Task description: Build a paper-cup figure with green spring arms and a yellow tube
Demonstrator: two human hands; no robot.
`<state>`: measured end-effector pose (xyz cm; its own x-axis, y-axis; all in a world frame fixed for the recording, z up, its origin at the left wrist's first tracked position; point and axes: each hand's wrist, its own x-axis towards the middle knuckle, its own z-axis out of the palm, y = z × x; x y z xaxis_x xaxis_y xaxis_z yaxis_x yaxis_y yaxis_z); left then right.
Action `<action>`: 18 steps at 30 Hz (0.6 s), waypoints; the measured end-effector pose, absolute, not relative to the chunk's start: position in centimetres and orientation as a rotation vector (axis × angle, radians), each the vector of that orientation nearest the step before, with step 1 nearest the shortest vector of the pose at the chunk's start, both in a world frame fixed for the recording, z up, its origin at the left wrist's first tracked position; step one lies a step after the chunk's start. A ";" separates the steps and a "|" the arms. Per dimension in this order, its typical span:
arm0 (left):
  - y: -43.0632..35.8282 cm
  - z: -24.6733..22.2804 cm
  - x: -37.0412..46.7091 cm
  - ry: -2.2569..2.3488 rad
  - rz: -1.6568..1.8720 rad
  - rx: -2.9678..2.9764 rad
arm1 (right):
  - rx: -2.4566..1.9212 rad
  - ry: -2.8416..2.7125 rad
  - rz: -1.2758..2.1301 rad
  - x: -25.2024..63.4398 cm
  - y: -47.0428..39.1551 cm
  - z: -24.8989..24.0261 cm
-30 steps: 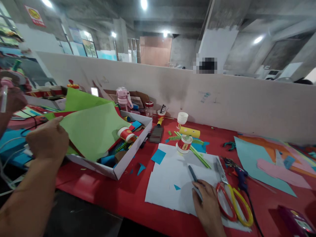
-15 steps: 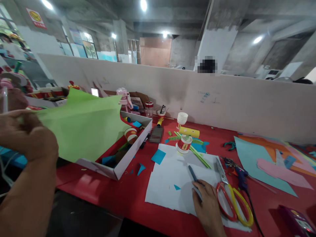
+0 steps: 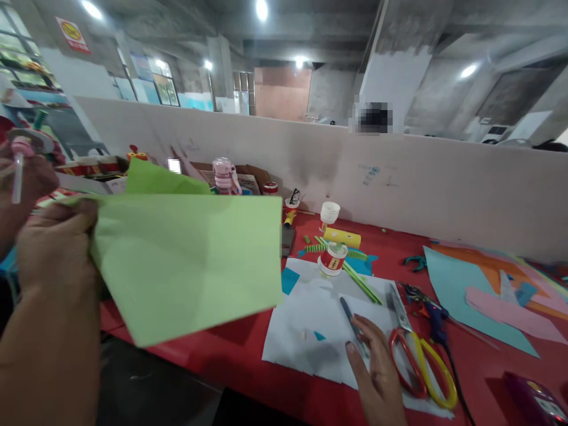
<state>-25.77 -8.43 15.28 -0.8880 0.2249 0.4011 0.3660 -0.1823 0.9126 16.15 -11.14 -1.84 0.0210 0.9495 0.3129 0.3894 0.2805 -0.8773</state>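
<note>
My left hand pinches the left corner of a light green sheet of paper, held up above the table's left side. A darker green piece of paper shows behind it. My right hand rests over the white paper with thumb and fingers apart. Beneath its fingertips lies a grey-blue pen, which it does not grip. To its right are large scissors with one red and one yellow handle. A paper cup with springy green paper arms stands at the back of the white paper.
A glue gun with its cord lies right of the scissors. Coloured paper sheets cover the right side. White cups and a yellow roll stand behind. Another person's hand is at far left.
My left hand has swung the green sheet right and towards me, so it now hides the white box. My right hand's fingers have lifted and spread off the pen.
</note>
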 end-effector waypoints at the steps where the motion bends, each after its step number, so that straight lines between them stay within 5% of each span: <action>1: -8.8 15.0 -25.1 -2.000 -2.335 -0.666 | -1.196 -1.485 0.894 15.5 -11.6 -1.3; 7: -10.7 10.8 -20.4 -2.389 -2.571 -0.855 | -0.881 -1.128 1.688 12.2 -13.7 0.4; 12: -12.6 7.2 -18.1 -2.287 -1.776 -1.181 | -1.079 -0.876 1.885 13.9 -14.3 -0.7; 18: -14.6 4.0 -15.9 -1.990 -1.269 -1.500 | -1.295 -1.332 1.736 18.0 -16.2 -2.8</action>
